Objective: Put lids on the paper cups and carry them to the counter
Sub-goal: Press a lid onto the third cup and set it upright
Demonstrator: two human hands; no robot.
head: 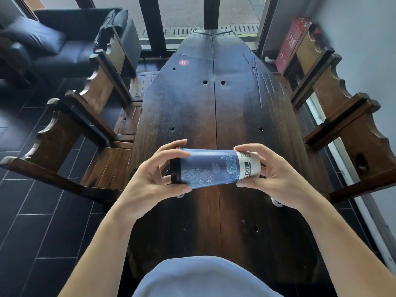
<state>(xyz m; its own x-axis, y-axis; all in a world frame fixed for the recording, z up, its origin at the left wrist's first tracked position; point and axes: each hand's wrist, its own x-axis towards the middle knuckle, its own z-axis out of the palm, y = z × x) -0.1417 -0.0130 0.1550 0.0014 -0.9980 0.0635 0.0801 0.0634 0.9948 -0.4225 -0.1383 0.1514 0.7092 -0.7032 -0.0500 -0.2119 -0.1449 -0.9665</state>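
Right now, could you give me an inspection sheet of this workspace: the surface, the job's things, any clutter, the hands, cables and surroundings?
Surface: long dark wooden plank table with round holes and a red number-6 sticker.
Job's things: blue floral paper cup held sideways above the table, black lid fitted on its left end, white base to the right.
Clutter: small partly hidden items under each hand; cannot identify them.
Hands: left hand grips the lid end; right hand grips the base end.
Cables: nothing seen.
Surroundings: carved wooden benches on both sides, dark sofa, red sign, window ahead.
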